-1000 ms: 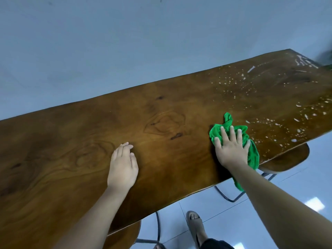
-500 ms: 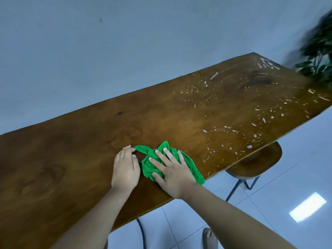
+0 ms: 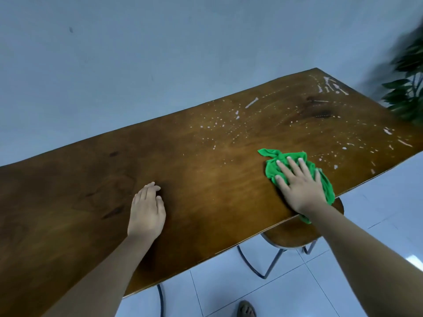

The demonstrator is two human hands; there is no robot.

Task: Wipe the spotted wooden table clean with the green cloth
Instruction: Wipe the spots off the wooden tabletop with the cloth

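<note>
The long brown wooden table (image 3: 206,170) runs from lower left to upper right. White spots and streaks (image 3: 251,104) cover its far right part. The green cloth (image 3: 272,169) lies crumpled near the table's front edge, one corner hanging over it. My right hand (image 3: 299,188) presses flat on the cloth with fingers spread. My left hand (image 3: 146,213) rests palm down on the bare wood to the left, fingers slightly curled, holding nothing.
A round wooden stool (image 3: 295,236) with metal legs stands under the table's front edge below the cloth. A leafy plant (image 3: 409,88) stands at the table's right end. A grey wall is behind; white floor tiles and a foot (image 3: 246,308) are below.
My right hand has slid the cloth to the right along the front edge, away from my left hand. The left hand has stayed in place on the wood.
</note>
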